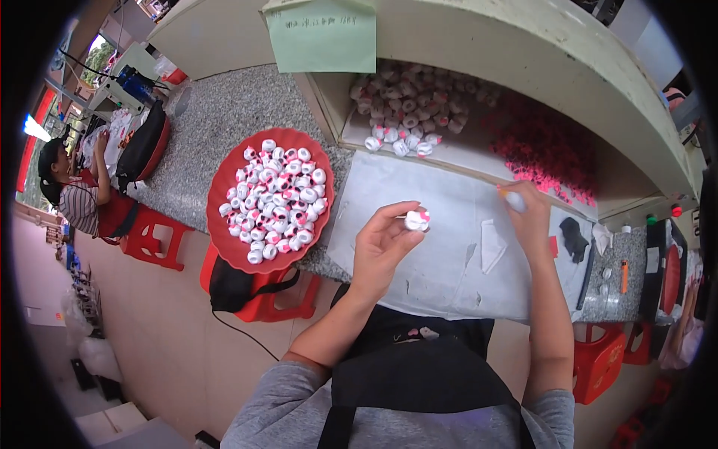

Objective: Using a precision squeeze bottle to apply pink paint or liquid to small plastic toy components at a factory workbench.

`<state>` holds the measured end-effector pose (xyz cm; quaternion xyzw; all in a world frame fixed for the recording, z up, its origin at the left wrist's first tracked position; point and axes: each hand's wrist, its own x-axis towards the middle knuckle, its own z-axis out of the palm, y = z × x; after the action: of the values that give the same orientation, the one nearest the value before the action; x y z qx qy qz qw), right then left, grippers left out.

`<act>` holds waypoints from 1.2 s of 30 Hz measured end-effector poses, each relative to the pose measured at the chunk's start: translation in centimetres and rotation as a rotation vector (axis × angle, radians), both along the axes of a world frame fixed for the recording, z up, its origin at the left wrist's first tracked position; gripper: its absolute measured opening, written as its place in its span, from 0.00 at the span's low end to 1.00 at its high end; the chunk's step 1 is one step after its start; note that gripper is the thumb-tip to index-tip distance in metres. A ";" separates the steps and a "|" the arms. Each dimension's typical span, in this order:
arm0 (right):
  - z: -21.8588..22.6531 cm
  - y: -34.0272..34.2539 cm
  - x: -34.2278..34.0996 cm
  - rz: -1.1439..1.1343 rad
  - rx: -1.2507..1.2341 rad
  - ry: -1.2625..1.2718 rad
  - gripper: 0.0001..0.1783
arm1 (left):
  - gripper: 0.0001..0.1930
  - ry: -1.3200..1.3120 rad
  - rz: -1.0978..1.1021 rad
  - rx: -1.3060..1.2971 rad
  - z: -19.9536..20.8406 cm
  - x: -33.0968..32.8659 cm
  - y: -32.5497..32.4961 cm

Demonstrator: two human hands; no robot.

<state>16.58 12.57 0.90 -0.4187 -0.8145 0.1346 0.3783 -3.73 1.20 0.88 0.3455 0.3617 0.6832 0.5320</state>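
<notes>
Between thumb and fingers, my left hand (381, 243) pinches a small white rounded piece with pink on it (416, 220), above the pale sheet (441, 288). My right hand (532, 217) is closed around a small white bottle with an orange tip (514, 200), partly covered by the fingers. On the left, a red scalloped bowl (219, 243) holds many similar white pieces with pink and dark spots.
A shelf compartment ahead holds piled white pieces (419, 101) and small bright pink parts (538, 168). Folded white paper (492, 245), a dark cloth (574, 239) and an orange stick (624, 276) lie rightward. Another person (78, 191) sits at far left; red stools (598, 363) stand below.
</notes>
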 end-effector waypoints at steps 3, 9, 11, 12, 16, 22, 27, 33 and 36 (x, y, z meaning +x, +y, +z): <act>1.9 -4.3 -0.9 -0.087 -0.474 0.365 0.04 | 0.17 0.023 -0.046 0.011 -0.4 0.7 -0.1; 2.4 -9.9 -2.6 0.065 -0.760 0.773 0.06 | 0.16 0.205 -0.050 0.086 -0.6 2.8 -0.3; 2.1 -10.4 -2.7 0.093 -0.800 0.806 0.07 | 0.15 0.262 -0.049 0.094 -0.6 3.1 -0.5; 1.9 -10.5 -2.7 0.102 -0.823 0.840 0.06 | 0.15 0.384 -0.082 0.116 -0.6 2.9 -0.6; 1.3 -10.4 -2.5 0.117 -0.872 0.903 0.06 | 0.15 0.669 -0.101 0.213 -0.3 3.0 -0.6; 0.9 -10.5 -2.9 0.092 -0.854 0.961 0.06 | 0.15 0.677 -0.095 0.218 0.0 3.1 -0.7; 0.2 -10.9 -3.4 0.099 -0.813 0.983 0.07 | 0.15 0.481 -0.148 0.177 -0.7 2.9 -1.0; 0.6 -10.8 -3.8 0.089 -0.691 0.951 0.13 | 0.14 0.160 -0.228 0.085 -0.4 2.7 -1.1; 1.2 -10.8 -3.8 0.167 -0.874 0.972 0.15 | 0.13 0.111 -0.264 0.069 -0.6 2.5 -1.3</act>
<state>12.76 1.75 2.12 -0.3610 -0.4510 0.6555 0.4864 -1.18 -0.10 0.28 0.4455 0.3185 0.5991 0.5841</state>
